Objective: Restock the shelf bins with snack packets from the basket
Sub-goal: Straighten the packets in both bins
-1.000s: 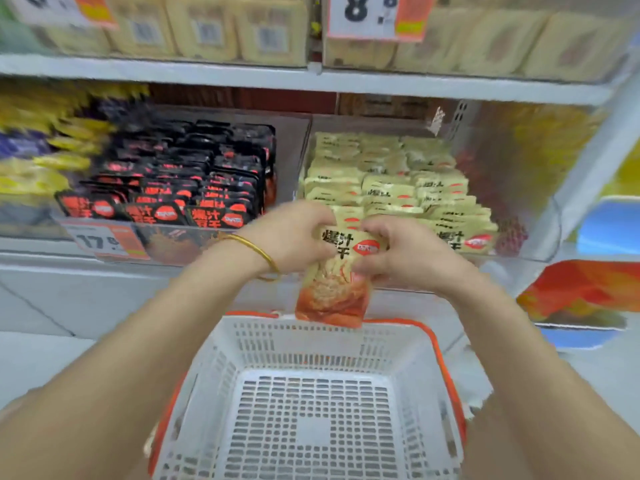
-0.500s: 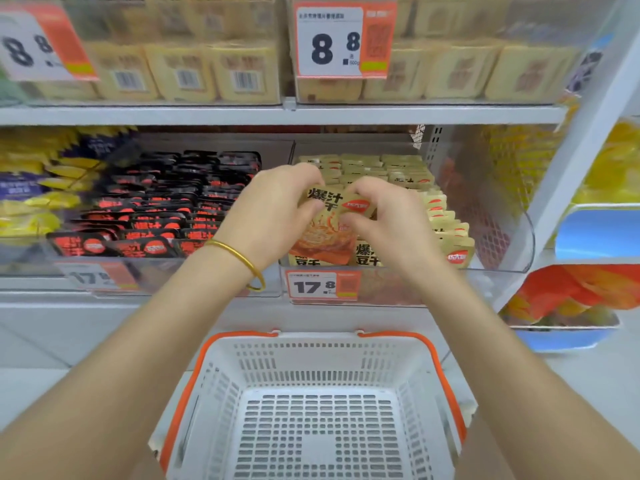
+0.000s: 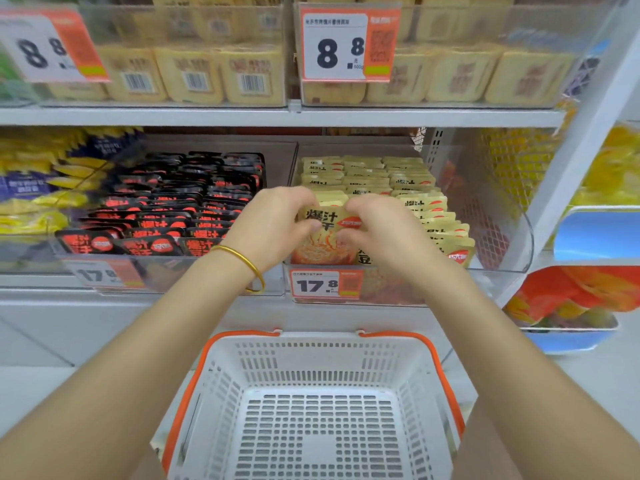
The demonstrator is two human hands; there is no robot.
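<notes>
A yellow snack packet [image 3: 325, 237] with black characters and an orange picture stands upright at the front of the clear bin [image 3: 498, 258] of like yellow packets. My left hand [image 3: 273, 226], with a gold bangle on its wrist, grips the packet's top left corner. My right hand [image 3: 384, 230] grips its top right corner. Below, the white basket [image 3: 311, 358] with orange handles shows only its bare slotted floor.
A neighbouring clear bin holds black and red packets [image 3: 180, 206]. Price tags reading 17.8 [image 3: 325, 285] hang on the bin fronts. The shelf above [image 3: 277, 116] carries pale yellow packs and 8.8 tags. Yellow bags [image 3: 31, 188] lie far left; coloured displays stand right.
Both hands have carried the yellow packet up from above the basket and forward into the front of the yellow bin. The view has tilted up.
</notes>
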